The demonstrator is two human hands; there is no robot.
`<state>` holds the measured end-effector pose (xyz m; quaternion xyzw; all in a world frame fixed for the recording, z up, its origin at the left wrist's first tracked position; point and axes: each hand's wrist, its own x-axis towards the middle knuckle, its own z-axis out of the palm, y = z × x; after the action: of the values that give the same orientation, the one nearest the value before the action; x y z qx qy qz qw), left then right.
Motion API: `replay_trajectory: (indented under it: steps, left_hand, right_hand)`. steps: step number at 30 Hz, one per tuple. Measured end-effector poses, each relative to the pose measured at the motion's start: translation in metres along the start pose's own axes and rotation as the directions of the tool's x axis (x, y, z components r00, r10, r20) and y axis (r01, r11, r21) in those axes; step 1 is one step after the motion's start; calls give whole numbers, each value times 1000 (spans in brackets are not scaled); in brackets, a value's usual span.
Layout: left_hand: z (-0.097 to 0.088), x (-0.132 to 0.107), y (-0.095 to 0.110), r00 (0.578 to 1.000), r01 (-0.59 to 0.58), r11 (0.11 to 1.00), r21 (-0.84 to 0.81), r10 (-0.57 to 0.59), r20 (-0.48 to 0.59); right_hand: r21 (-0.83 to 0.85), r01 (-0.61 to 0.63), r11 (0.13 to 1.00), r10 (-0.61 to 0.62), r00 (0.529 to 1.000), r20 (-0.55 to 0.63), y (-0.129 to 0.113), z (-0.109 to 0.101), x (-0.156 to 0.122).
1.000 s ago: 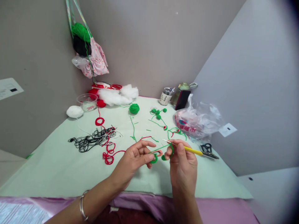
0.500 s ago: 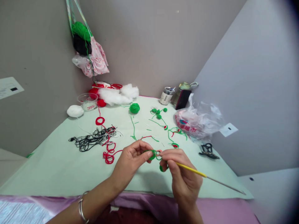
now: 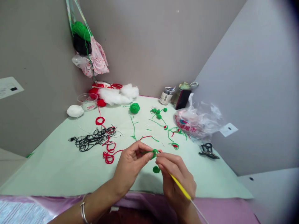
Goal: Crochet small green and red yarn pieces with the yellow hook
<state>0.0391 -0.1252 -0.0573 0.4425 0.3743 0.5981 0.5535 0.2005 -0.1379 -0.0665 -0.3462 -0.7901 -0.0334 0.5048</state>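
Note:
Between the fingertips of my left hand is a small piece of green crochet work, pinched near its edge. My right hand grips a crochet hook with a yellow handle; its metal shaft sticks out below the hand. The hook's working tip meets the green piece, though the fingers partly hide it. Under my hands, a small round green crochet piece is near the table's front. A red yarn strand runs toward my left hand.
Black yarn and coiled red yarn lie at left. A green yarn ball and white stuffing are at the back. Dark-handled scissors and a plastic bag lie right. Small green-and-red pieces are scattered mid-table.
My right hand has shifted left and turned, so the hook now slants more steeply down toward me. The loop at the green piece looks smaller. The small round green piece shows more fully.

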Motion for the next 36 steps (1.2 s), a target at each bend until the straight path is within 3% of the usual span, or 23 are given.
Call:
replay_trajectory:
  steps: [4, 7, 10, 13, 15, 16, 19, 21, 23, 27, 32, 36]
  left_hand:
    - [2, 0, -1, 999, 7, 999, -48, -9, -50]
    - [0, 0, -2, 999, 34, 998, -49, -35, -34]
    - [-2, -1, -3, 999, 44, 998, -46, -44, -17]
    - [-2, -2, -5, 999, 33, 998, -50, -34, -31]
    - [-3, -1, -7, 999, 32, 998, -47, -34, -39]
    - [-3, -1, -7, 998, 33, 999, -43, -34, -43]
    - [-3, 2, -8, 998, 31, 999, -38, -32, -45]
    - [-2, 2, -8, 999, 22, 999, -35, -24, -46]
    - [-1, 2, -8, 999, 13, 1000, -29, -13, -29]
    - [-1, 1, -8, 998, 65, 996, -55, -64, 10]
    - [-6, 2, -6, 993, 116, 992, -52, -114, 40]
    - [-13, 1, 1, 991, 54, 990, 133, -69, 113]
  right_hand:
    - [-8, 69, 998, -70, 996, -51, 5, 5, -5]
    - [215, -111, 970, 128, 990, -66, 3, 7, 0]
    - [481, -264, 836, 337, 939, -69, 1, 12, 6]
    - [625, -349, 699, 485, 873, -55, 2, 19, 5]
    - [623, -370, 689, 511, 858, -55, 3, 23, 1]
    - [572, -356, 739, 477, 876, -71, 3, 24, -2]
    - [245, -162, 956, 198, 971, -133, 2, 24, -10]
    - [93, -46, 995, 58, 989, -135, 2, 23, -12]
    - [147, -108, 983, 127, 984, -126, 2, 22, -8]
    - [482, -269, 834, 350, 933, -84, 4, 22, 5]
    - [497, -320, 806, 423, 900, -107, 5, 23, 3]
    - [552, -416, 723, 532, 844, -61, 15, 24, -3]
